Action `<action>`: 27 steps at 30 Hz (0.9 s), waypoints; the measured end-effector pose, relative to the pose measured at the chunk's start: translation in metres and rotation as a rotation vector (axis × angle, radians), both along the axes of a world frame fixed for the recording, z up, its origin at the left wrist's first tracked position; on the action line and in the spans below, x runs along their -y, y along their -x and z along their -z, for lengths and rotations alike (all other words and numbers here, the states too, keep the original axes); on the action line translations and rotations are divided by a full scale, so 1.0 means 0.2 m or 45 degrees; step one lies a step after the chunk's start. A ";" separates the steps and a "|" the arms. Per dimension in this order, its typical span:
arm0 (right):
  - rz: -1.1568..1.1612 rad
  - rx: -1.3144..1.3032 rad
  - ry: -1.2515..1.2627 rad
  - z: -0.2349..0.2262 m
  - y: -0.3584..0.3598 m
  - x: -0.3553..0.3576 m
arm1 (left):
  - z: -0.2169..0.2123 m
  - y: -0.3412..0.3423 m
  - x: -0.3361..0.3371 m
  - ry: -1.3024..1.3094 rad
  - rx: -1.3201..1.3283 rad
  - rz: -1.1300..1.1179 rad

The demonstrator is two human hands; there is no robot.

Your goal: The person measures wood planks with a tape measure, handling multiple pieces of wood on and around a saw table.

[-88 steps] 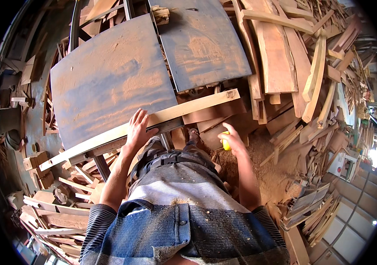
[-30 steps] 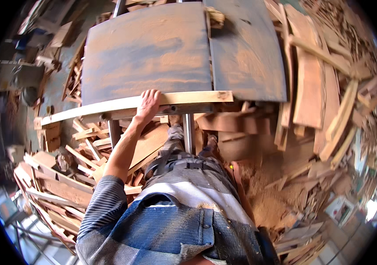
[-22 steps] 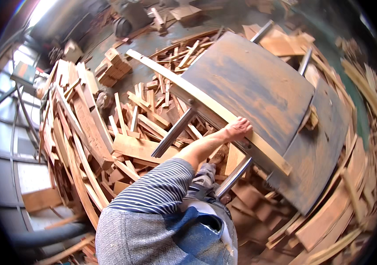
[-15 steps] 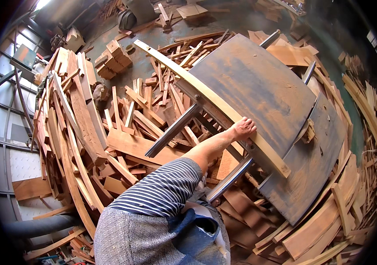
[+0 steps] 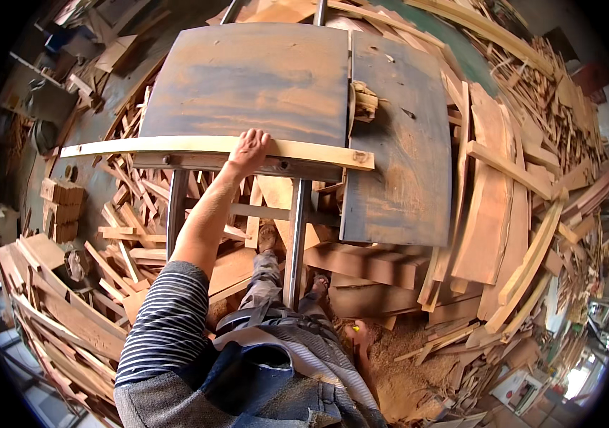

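Observation:
My left hand is closed over the top of a long pale wooden strip, fingers curled on its far side. The strip lies along the near edge of a dusty metal saw table, its left end sticking out past the table. My right hand hangs low by my right side, partly shown. A small yellow thing shows at its fingers, too small to name. A rough wood chunk sits at the gap between the table and the side plate.
Two metal rails run from the table toward me. Cut boards are piled at the right, more timber at the left. Stacked blocks stand left of the table. Sawdust covers the floor near my right hand.
My view has turned to the right, so the table appears squarer and further left. My left hand stays on the strip. My right hand has come into sight.

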State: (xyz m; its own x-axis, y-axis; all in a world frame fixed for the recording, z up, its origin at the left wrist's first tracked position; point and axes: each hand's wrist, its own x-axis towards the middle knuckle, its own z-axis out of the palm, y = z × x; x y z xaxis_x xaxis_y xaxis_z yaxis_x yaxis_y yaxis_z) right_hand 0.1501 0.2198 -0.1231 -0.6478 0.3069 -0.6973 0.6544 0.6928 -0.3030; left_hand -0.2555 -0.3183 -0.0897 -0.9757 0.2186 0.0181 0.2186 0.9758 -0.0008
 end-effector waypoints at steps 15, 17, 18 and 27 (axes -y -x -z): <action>-0.056 0.015 -0.085 -0.04 -0.05 0.02 | 0.01 0.49 0.16 -0.080 -0.123 0.040; -0.054 -0.052 -0.085 -0.03 -0.01 0.04 | 0.01 0.54 0.17 -0.055 -0.101 0.012; -0.062 -0.121 -0.117 -0.03 0.03 0.06 | 0.01 0.58 0.17 -0.050 -0.104 0.002; -0.055 -0.263 -0.204 -0.18 0.07 0.16 | 0.00 0.70 0.20 -0.165 0.020 -0.041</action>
State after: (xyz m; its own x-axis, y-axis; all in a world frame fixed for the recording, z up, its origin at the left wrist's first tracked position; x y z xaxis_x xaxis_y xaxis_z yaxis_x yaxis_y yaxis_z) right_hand 0.1359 0.1881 -0.0869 -0.7864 0.3718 -0.4933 0.5587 0.7687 -0.3113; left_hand -0.3959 -0.3584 -0.0893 -0.9825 0.1839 0.0288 0.1861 0.9740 0.1289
